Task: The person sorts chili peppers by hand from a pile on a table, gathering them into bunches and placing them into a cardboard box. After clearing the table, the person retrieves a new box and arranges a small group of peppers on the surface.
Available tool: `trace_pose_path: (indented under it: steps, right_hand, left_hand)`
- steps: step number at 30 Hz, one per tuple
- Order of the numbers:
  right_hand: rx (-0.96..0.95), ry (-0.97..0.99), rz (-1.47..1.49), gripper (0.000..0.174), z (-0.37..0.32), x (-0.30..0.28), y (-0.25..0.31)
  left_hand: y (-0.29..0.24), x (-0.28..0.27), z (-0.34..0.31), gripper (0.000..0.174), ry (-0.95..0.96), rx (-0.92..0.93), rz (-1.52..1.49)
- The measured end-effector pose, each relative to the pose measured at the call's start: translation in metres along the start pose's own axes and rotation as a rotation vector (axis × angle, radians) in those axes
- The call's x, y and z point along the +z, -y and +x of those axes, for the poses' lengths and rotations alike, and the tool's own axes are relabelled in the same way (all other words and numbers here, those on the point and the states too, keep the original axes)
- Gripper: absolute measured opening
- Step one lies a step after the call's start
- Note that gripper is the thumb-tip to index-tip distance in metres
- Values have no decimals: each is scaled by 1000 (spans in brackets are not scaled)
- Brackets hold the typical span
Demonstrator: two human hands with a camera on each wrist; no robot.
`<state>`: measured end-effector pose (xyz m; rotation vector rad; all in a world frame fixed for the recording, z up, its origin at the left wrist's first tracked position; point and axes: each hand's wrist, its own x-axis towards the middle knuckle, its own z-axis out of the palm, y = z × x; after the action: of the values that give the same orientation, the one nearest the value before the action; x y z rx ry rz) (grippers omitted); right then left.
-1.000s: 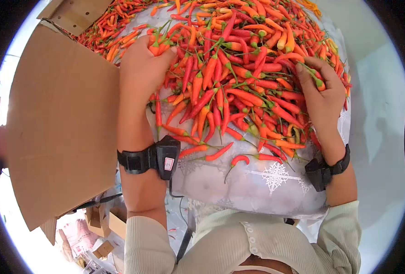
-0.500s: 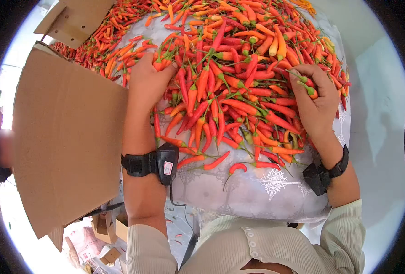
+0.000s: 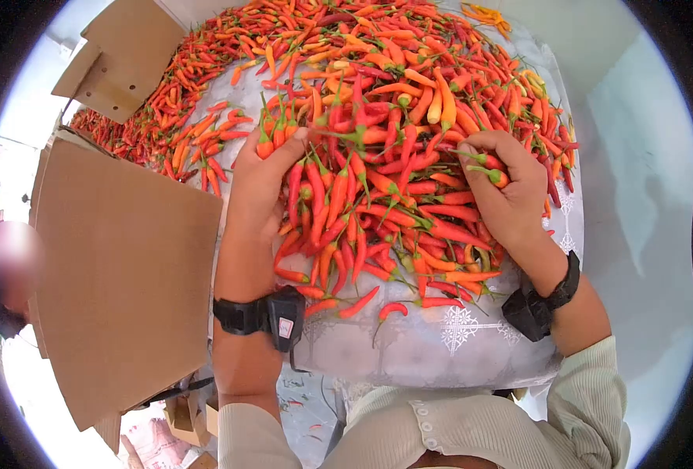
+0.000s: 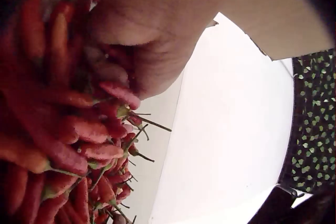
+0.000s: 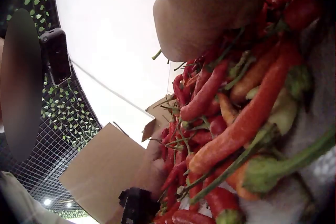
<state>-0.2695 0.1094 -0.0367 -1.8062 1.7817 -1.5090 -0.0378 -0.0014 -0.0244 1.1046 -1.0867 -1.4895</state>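
A heap of red and orange chilies (image 3: 393, 195) covers the cloth. At its left side the left hand (image 3: 264, 184) holds several chilies (image 3: 265, 144) between thumb and fingers, stems up. On the heap's right side, the right hand (image 3: 511, 187) grips a few chilies (image 3: 497, 178) whose green stems stick out between thumb and index finger. In the left wrist view, the left hand (image 4: 147, 35) reaches into the chilies (image 4: 58, 150), its fingertips hidden. The right wrist view has the right hand (image 5: 210, 16) over the heap (image 5: 236, 124), fingers out of sight.
More chilies (image 3: 213, 47) spread across the far side and far left. A large cardboard flap (image 3: 127, 266) stands left of the left forearm, with a smaller box (image 3: 123, 59) behind it. Another person (image 3: 10, 266) is at the far left. A pale wall (image 3: 636, 195) rises on the right.
The hands are closer together, the right having moved left with its chilies and the left slightly right with its own. The head view has shifted, so the heap's near edge appears lower.
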Motion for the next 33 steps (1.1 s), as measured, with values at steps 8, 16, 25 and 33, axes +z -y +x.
trace_pose_path:
  steps: [8,16,25,33]
  right_hand:
    - [-2,-12,4,14,0,0,-3]
    - [-18,26,11,8,0,-2,-1]
    - [-38,24,21,15,0,-3,-3]
    - [-16,34,37,16,0,-2,-3]
  left_hand:
    - [-14,22,-38,34,205,175,209]
    - [-18,19,-35,23,104,367,-76]
    - [2,-42,10,28,-162,336,1030]
    - [3,-32,7,29,127,33,698]
